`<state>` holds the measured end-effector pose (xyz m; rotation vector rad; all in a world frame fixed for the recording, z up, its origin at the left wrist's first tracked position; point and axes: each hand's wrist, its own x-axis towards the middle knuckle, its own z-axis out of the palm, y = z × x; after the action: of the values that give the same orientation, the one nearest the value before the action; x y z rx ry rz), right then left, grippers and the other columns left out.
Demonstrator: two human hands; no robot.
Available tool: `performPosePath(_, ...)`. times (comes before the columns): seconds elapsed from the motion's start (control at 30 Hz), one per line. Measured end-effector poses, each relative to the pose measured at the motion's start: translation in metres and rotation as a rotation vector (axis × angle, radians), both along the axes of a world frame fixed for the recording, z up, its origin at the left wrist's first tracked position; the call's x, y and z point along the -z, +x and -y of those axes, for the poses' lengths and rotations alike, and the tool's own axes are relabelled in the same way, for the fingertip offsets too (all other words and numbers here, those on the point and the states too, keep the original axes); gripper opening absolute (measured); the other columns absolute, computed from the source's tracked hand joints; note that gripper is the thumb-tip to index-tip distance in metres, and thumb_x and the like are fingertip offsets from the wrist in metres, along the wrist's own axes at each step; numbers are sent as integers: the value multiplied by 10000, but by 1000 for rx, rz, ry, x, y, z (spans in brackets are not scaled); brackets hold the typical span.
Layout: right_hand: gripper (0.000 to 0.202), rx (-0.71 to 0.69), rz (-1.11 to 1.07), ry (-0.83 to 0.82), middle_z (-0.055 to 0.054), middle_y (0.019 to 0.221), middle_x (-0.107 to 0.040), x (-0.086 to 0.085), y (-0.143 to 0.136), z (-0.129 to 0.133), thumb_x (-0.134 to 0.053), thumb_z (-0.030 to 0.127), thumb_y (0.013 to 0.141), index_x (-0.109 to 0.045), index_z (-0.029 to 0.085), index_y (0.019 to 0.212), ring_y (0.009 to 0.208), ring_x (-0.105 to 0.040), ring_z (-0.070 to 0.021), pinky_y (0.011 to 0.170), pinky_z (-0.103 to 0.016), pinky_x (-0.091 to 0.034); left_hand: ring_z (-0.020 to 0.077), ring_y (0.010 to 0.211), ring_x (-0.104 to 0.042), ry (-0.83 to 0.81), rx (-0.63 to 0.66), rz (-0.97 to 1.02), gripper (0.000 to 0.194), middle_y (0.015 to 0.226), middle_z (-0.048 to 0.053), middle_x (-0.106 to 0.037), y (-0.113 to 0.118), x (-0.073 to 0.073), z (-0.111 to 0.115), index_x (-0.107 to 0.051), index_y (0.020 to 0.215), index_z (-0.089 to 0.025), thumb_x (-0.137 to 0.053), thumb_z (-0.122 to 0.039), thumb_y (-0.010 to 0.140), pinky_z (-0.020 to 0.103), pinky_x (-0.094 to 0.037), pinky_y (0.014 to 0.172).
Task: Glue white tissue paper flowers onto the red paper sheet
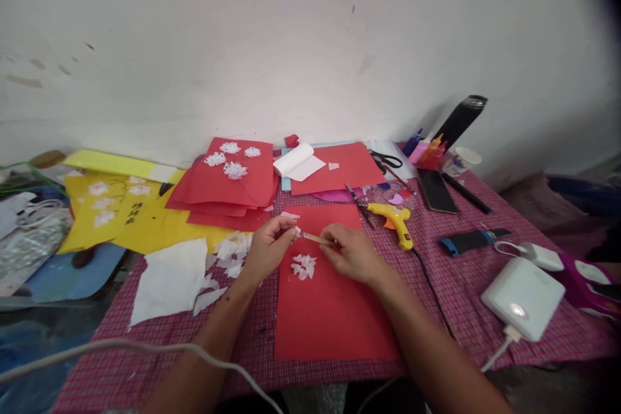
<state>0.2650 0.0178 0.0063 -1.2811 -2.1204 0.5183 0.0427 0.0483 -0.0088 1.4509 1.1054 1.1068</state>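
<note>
My left hand [270, 247] pinches a small piece of white paper [297, 231] between thumb and fingers. Closed around a thin light-coloured stick [314, 237], my right hand [350, 253] brings its far tip up against that paper. I cannot make out whether the stick is a brush or a pen. Both hands are above a red paper sheet [330, 323]. A cluster of crumpled white paper pieces [303, 266] sits on the sheet just below them. Left of my left hand are torn white paper scraps [233, 251] and a larger white sheet [169, 278].
Red sheets with white paper flowers [235, 170] lie at the back. A white paper roll [294, 160] is beside them. To the right are a yellow glue gun [398, 220] with a cord, a phone [436, 190], a black bottle [458, 123] and a white charger [524, 297]. A cable [184, 348] crosses the front left.
</note>
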Motion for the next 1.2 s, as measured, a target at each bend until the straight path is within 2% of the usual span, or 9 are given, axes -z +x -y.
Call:
performPosePath(0.13, 95, -54, -51, 6, -22, 800, -652, 0, 1, -1, -547, 176, 930, -621, 200, 875, 724, -585, -162, 672, -268, -399, 142, 774, -645, 80, 16, -130, 208, 880, 26, -704, -2, -2, 1, -675, 1061, -189, -617, -318, 909, 264, -502, 742)
performPosePath(0.3, 116, -58, -238, -193, 16, 698, -599, -1, 2, -1, -579, 208, 907, -643, 196, 810, 637, -537, -138, 601, -252, -385, 153, 800, -648, 131, 82, -184, 194, 886, 30, -708, 0, -12, 6, -688, 1065, -191, -601, -267, 910, 265, -502, 746)
performPosePath(0.43, 72, 23, -449, -417, 52, 643, -556, -4, 3, 0, -654, 261, 853, -641, 191, 866, 531, -449, -106, 493, -227, -326, 166, 829, -654, 97, 95, -142, 195, 931, 52, -720, 2, -15, 9, -704, 1045, -184, -656, -262, 873, 267, -505, 739)
performPosePath(0.57, 229, -32, -756, -589, 13, 753, -663, -10, 9, 1, -746, 327, 800, -653, 198, 965, 525, -506, -111, 473, -232, -393, 141, 731, -640, 10, 38, 38, 202, 841, 26, -701, 2, -13, 7, -706, 1011, -182, -697, -303, 849, 253, -512, 684)
performPosePath(0.67, 304, -74, -1017, -588, -29, 841, -715, -12, 8, 2, -771, 374, 794, -668, 204, 1024, 513, -538, -118, 495, -262, -427, 132, 701, -643, -32, 34, 153, 205, 786, 10, -684, 2, -14, 6, -691, 988, -177, -713, -315, 838, 248, -521, 668)
performPosePath(0.77, 212, -12, -1158, -508, -7, 773, -690, -10, 1, 3, -729, 371, 856, -694, 215, 995, 494, -538, -115, 489, -258, -405, 132, 676, -642, -88, 118, 156, 234, 781, 18, -689, 2, -17, 7, -677, 1013, -165, -716, -309, 833, 255, -528, 658)
performPosePath(0.83, 158, 42, -1169, -455, 1, 745, -670, -8, -4, 3, -681, 350, 908, -712, 213, 980, 498, -538, -106, 498, -252, -397, 137, 672, -644, -128, 173, 103, 245, 779, 29, -698, 2, -19, 9, -677, 1026, -158, -710, -304, 832, 254, -524, 647)
performPosePath(0.97, 187, 92, -1108, -440, 2, 735, -648, -5, -9, 3, -623, 358, 957, -718, 207, 1012, 521, -536, -103, 516, -249, -397, 140, 666, -634, -148, 245, -45, 220, 811, 38, -708, 1, -20, 11, -696, 1021, -170, -681, -290, 837, 233, -497, 588)
performPosePath(1.2, 204, 80, -968, -415, 10, 726, -615, -6, -12, 6, -624, 384, 952, -708, 203, 996, 533, -546, -116, 519, -260, -412, 134, 657, -607, -19, 348, -214, 168, 812, 18, -713, -7, -29, 12, -713, 993, -206, -625, -231, 852, 232, -456, 599)
